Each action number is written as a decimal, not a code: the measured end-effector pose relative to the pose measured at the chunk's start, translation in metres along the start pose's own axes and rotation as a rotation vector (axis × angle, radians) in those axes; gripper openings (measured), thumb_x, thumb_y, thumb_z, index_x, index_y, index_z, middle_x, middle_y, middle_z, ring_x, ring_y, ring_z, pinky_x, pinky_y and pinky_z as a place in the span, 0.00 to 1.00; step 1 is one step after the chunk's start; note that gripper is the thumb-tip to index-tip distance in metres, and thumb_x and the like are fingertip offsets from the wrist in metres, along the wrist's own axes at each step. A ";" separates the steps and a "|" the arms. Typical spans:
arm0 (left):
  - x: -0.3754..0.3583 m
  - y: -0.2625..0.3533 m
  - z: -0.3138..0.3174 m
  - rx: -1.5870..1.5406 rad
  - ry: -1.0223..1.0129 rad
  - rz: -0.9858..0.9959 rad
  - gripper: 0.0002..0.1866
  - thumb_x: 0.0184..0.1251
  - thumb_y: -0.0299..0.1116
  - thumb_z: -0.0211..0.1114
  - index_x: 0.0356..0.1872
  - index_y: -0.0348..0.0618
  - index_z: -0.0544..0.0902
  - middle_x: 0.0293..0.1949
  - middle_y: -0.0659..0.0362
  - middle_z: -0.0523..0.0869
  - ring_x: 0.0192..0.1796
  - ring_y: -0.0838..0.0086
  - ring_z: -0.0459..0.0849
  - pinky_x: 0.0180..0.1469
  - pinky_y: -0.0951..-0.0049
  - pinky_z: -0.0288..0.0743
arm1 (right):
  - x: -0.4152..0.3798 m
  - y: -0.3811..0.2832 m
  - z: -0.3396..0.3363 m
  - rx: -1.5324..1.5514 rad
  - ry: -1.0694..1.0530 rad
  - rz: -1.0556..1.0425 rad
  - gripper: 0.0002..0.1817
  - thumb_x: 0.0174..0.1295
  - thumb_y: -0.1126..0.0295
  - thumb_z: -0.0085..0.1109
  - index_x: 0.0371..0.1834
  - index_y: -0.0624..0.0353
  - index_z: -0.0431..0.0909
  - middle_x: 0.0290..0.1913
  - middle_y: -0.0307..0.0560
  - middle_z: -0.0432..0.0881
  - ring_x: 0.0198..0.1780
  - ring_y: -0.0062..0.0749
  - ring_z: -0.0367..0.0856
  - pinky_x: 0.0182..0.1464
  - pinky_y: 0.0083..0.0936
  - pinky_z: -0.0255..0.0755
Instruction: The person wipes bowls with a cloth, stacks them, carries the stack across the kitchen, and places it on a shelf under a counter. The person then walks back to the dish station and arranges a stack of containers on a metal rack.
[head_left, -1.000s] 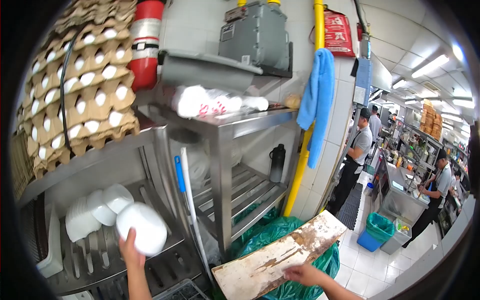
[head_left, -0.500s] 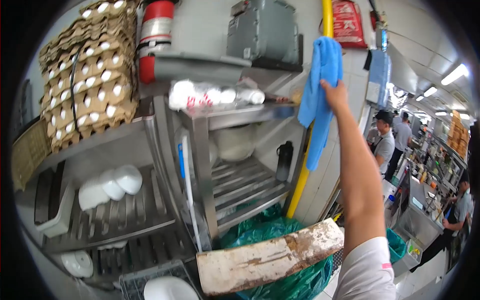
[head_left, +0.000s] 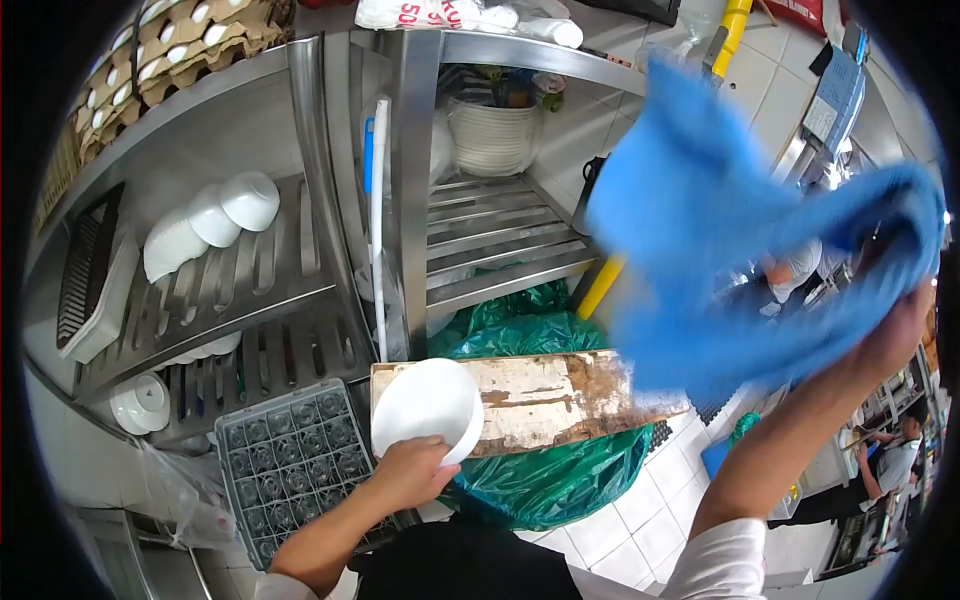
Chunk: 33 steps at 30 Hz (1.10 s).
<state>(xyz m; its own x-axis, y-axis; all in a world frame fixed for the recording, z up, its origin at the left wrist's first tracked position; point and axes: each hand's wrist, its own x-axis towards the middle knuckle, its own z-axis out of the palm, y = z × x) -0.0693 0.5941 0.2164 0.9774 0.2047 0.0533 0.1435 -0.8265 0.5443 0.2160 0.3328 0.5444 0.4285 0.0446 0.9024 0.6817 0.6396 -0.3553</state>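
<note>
A white bowl (head_left: 425,405) is held by its rim in my left hand (head_left: 415,472), above the left end of a worn wooden board (head_left: 545,400). The board lies across a bin lined with green plastic (head_left: 560,485). My right hand (head_left: 900,320), at the right and blurred by motion, is closed on a blue cloth (head_left: 700,220). The cloth is spread out in the air and hides part of the background and of my fingers.
Metal shelves hold white bowls (head_left: 215,215) and stacked plates (head_left: 492,138). Egg trays (head_left: 190,50) stand upper left. A glass rack (head_left: 298,455) sits lower left. A yellow pipe (head_left: 600,288) runs beside the shelf. A person in an apron (head_left: 885,465) is at the right.
The view has tilted down. My right hand has taken the blue cloth off the yellow pipe and swung it right. My left hand has come into view, holding the white bowl.
</note>
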 end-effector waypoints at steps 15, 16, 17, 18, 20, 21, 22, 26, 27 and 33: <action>0.053 0.003 0.025 0.088 0.285 0.281 0.18 0.58 0.39 0.66 0.47 0.42 0.81 0.43 0.54 0.81 0.43 0.63 0.80 0.41 0.66 0.75 | -0.273 0.006 -0.007 0.306 0.230 0.624 0.23 0.56 0.65 0.52 0.49 0.74 0.72 0.46 0.64 0.80 0.46 0.52 0.81 0.55 0.46 0.72; 0.054 0.012 0.019 -0.166 -0.083 0.059 0.18 0.60 0.40 0.64 0.48 0.41 0.79 0.47 0.54 0.80 0.44 0.64 0.80 0.40 0.67 0.75 | -0.281 0.002 0.001 0.355 0.267 0.629 0.22 0.57 0.66 0.51 0.50 0.74 0.72 0.46 0.65 0.80 0.47 0.54 0.80 0.57 0.48 0.70; 0.054 0.018 0.019 -0.416 -0.448 -0.171 0.18 0.63 0.41 0.62 0.49 0.40 0.78 0.50 0.53 0.80 0.44 0.64 0.80 0.38 0.69 0.75 | -0.297 -0.005 0.008 0.411 0.281 0.666 0.21 0.57 0.68 0.50 0.50 0.73 0.73 0.47 0.65 0.79 0.48 0.56 0.79 0.58 0.49 0.69; 0.054 0.017 0.031 -0.598 -0.643 -0.251 0.19 0.67 0.44 0.57 0.49 0.41 0.79 0.52 0.49 0.80 0.49 0.71 0.80 0.43 0.72 0.75 | -0.309 -0.009 0.015 0.470 0.292 0.703 0.20 0.57 0.70 0.50 0.50 0.72 0.73 0.48 0.65 0.79 0.49 0.58 0.78 0.58 0.50 0.68; 0.044 0.030 0.044 -0.946 -0.434 -0.250 0.20 0.67 0.46 0.55 0.48 0.41 0.80 0.49 0.49 0.81 0.49 0.72 0.80 0.46 0.71 0.74 | -0.307 -0.004 0.038 0.630 -0.201 0.650 0.21 0.48 0.75 0.65 0.48 0.70 0.76 0.45 0.66 0.79 0.47 0.52 0.80 0.51 0.42 0.72; 0.040 0.033 0.047 -1.274 -0.214 -0.236 0.21 0.67 0.48 0.54 0.47 0.42 0.82 0.46 0.49 0.83 0.50 0.72 0.80 0.49 0.71 0.74 | -0.302 0.000 0.041 0.613 -0.512 0.744 0.20 0.52 0.74 0.64 0.49 0.69 0.75 0.47 0.64 0.79 0.48 0.50 0.79 0.51 0.40 0.71; 0.045 0.035 0.047 -1.449 -0.125 -0.176 0.21 0.67 0.48 0.54 0.47 0.42 0.82 0.46 0.49 0.83 0.50 0.72 0.80 0.49 0.70 0.74 | -0.298 0.002 0.044 0.584 -0.823 0.828 0.19 0.55 0.74 0.63 0.50 0.69 0.75 0.48 0.61 0.79 0.48 0.48 0.79 0.51 0.38 0.70; 0.071 0.034 0.036 -1.540 -0.169 0.049 0.21 0.67 0.48 0.55 0.48 0.42 0.81 0.46 0.49 0.83 0.50 0.71 0.80 0.50 0.69 0.74 | -0.314 -0.008 0.054 -0.023 -1.162 1.168 0.22 0.58 0.65 0.64 0.55 0.60 0.75 0.51 0.49 0.79 0.50 0.40 0.78 0.53 0.30 0.70; 0.073 0.031 0.036 -1.522 -0.183 0.085 0.21 0.67 0.48 0.55 0.48 0.42 0.81 0.46 0.49 0.83 0.50 0.71 0.80 0.51 0.69 0.73 | -0.314 -0.008 0.052 -0.021 -1.166 1.164 0.22 0.58 0.65 0.64 0.55 0.60 0.75 0.51 0.49 0.79 0.50 0.40 0.78 0.53 0.30 0.70; 0.059 0.009 0.055 -1.287 -0.296 0.183 0.21 0.67 0.48 0.55 0.49 0.42 0.81 0.46 0.50 0.84 0.51 0.69 0.80 0.52 0.68 0.73 | -0.323 0.001 0.038 -0.159 -0.246 1.256 0.16 0.62 0.65 0.60 0.48 0.65 0.77 0.42 0.46 0.82 0.45 0.29 0.78 0.49 0.25 0.71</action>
<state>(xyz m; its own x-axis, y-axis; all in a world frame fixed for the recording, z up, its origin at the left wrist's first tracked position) -0.0015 0.5705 0.1784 0.9870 -0.1115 0.1161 -0.0803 0.2843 0.9554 0.0556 0.3486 0.2619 0.7153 0.6966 -0.0551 -0.0372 -0.0408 -0.9985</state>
